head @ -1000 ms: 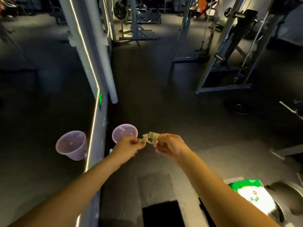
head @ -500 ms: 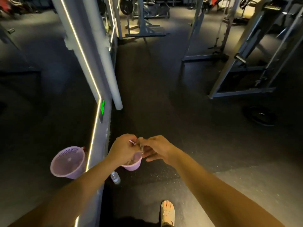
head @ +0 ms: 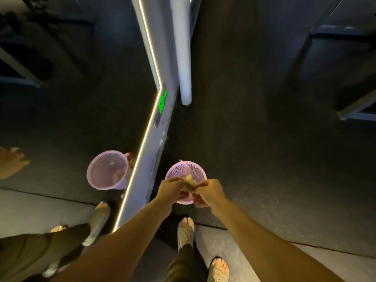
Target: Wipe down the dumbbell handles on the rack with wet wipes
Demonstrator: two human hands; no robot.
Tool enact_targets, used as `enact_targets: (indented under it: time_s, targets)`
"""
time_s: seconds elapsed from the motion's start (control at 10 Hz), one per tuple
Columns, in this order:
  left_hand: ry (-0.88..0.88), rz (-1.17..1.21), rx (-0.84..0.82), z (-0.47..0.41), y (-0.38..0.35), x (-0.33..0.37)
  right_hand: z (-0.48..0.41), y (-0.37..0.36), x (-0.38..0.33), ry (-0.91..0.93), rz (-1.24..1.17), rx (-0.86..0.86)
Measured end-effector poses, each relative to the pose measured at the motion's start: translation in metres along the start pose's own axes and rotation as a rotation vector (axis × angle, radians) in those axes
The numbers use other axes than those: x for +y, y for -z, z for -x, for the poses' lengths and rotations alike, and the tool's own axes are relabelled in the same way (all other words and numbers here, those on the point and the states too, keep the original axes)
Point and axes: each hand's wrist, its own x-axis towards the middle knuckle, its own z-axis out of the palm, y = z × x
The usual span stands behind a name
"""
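Note:
A crumpled, dirty wet wipe is pinched between my left hand and my right hand. Both hands hover right over the mouth of a pink perforated waste basket that stands on the dark floor beside a mirror wall. Some crumpled scraps lie inside the basket. No dumbbells or rack appear in this view.
A mirror wall with a lit edge strip runs along the left and reflects the basket and my legs. A white pipe ends above the floor. My sandalled feet stand just behind the basket. A grey equipment frame sits at right.
I have walked up to the basket and the view has tilted down. My hands, still holding the wipe together, have gone from in front of the basket to directly above its opening.

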Motion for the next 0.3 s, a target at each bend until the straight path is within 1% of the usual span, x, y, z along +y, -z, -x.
enact_targets:
  time_s: [0.1,0.2,0.3]
  targets:
    - [0.123,0.103,-0.007,-0.072,-0.003,0.005,-0.071,-0.020,-0.001,-0.070,-0.021,0.066]
    - [0.213,0.129,-0.010,-0.129,-0.006,0.013,-0.138,-0.037,-0.001,-0.136,0.006,0.045]
    - [0.297,0.147,-0.068,-0.165,-0.008,0.018,-0.186,-0.045,-0.005,-0.276,-0.058,-0.009]
